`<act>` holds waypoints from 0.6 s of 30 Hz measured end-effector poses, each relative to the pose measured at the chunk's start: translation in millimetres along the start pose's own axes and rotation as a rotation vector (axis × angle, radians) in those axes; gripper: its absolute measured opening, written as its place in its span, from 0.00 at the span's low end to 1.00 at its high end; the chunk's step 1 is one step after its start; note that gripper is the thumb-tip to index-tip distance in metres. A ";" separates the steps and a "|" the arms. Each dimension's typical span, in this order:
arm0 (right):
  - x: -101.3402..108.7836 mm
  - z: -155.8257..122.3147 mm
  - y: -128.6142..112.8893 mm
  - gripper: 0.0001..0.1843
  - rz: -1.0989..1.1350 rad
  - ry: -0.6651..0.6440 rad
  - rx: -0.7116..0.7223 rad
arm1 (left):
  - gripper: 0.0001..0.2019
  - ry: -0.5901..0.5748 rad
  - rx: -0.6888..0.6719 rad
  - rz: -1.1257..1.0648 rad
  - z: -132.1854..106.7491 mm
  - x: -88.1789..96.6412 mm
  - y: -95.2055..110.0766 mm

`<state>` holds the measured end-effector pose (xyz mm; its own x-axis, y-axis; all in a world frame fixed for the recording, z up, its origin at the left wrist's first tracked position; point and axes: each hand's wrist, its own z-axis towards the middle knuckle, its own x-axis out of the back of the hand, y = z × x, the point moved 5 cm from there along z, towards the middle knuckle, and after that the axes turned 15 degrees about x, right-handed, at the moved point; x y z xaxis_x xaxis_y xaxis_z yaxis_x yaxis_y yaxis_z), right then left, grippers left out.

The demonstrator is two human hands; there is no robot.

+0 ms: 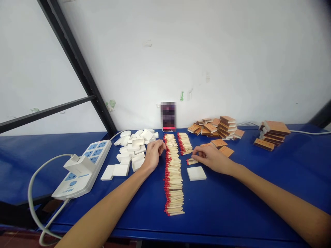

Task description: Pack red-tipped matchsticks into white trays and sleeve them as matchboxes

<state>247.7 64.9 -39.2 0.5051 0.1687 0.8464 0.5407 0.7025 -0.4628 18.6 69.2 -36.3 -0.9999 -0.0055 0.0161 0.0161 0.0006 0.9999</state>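
row of matches (pixel 172 175) down mid-table, light, thin, snappable. left hand (pixel 152 154) curled against its far left side, grasp unclear. right hand (pixel 210 157) pinching a small bunch (pixel 191 161) just far of the white tray (pixel 196 173). best pinched mid-stick, gently, clear of red heads.

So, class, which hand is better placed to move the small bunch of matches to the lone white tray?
Probably the right hand: its fingers touch the small bunch of matches, and the white tray lies just beside it. The left hand rests at the long match row.
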 end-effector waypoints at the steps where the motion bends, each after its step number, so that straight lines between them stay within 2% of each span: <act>1: -0.1 0.3 0.2 0.16 -0.018 0.006 -0.008 | 0.17 0.001 -0.001 -0.001 0.1 0.2 0.0; 18: 1.5 -0.2 -6.8 0.20 -0.046 -0.022 0.019 | 0.16 -0.001 0.001 0.031 0.5 -0.8 -0.5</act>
<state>244.9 60.3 -34.8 0.4654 0.1508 0.8722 0.5503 0.7225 -0.4185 19.3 69.7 -36.8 -0.9989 -0.0049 0.0468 0.0468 0.0013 0.9989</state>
